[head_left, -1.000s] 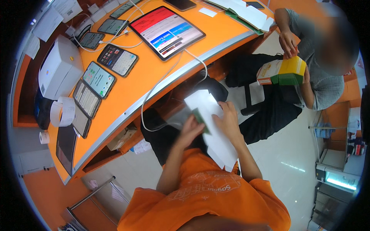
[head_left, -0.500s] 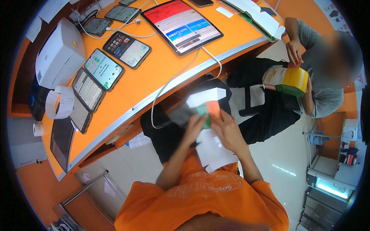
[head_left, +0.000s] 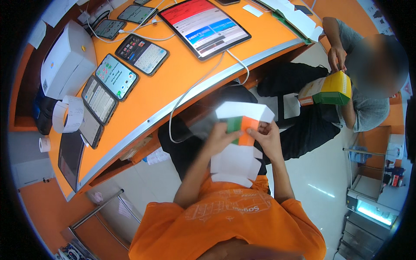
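Observation:
Over my lap I hold a partly folded cardboard box (head_left: pixel 234 160), white inside, with cut flaps at both ends. A green and an orange panel (head_left: pixel 248 138) show in its middle. My left hand (head_left: pixel 219 138) is closed on the green side, its thumb pressing near the panel's edge. On the orange side my right hand (head_left: pixel 266 138) pinches the card, the thumb lying on the panel. The fingers behind the card are partly hidden.
An orange desk (head_left: pixel 143 97) with a metal edge curves ahead and left. On it are several phones (head_left: pixel 117 77), a tablet (head_left: pixel 206 28), a white printer (head_left: pixel 69 60) and cables. At right, a seated co-worker holds a yellow-green box (head_left: pixel 331 89). A metal rail (head_left: pixel 97 208) stands lower left.
My hands have moved apart, the right one to the right. The box has turned and shows more of its orange panel and upper white flap. The co-worker's box has shifted slightly right.

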Motion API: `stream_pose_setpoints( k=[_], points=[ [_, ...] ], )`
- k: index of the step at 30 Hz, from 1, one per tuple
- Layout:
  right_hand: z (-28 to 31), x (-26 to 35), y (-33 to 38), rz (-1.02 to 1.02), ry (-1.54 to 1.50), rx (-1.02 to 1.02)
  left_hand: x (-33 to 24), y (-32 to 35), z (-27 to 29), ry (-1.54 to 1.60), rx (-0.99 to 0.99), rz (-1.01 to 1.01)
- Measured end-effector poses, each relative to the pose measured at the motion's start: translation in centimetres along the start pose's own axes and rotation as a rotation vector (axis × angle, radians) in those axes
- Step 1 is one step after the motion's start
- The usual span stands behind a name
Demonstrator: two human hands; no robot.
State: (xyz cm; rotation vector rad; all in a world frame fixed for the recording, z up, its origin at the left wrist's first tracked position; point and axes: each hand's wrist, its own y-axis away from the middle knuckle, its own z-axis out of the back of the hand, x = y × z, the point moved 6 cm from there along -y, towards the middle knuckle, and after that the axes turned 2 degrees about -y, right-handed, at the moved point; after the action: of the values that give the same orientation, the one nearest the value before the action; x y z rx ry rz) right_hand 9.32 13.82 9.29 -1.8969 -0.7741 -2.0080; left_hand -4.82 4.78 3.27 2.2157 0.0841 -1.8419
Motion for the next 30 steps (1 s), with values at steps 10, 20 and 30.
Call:
stream_pose_setpoints(
  k=[10, 20, 30],
  points=[
    [2.0, -1.2, 0.5, -0.059, -0.278, 0.003, -2.5, -0.4, -3.0, -0.084, 0.016, 0.014],
    [6.3, -3.4, 0.0, 0.077, -0.258, -0.162, -1.0, -2.6, -3.6, 0.135, -0.227, -0.02],
    [6.0, -1.6, 1.4, 0.289, 0.311, -0.317, -1.8, -1.6, -4.1, -0.502, -0.427, -0.256]
  ],
)
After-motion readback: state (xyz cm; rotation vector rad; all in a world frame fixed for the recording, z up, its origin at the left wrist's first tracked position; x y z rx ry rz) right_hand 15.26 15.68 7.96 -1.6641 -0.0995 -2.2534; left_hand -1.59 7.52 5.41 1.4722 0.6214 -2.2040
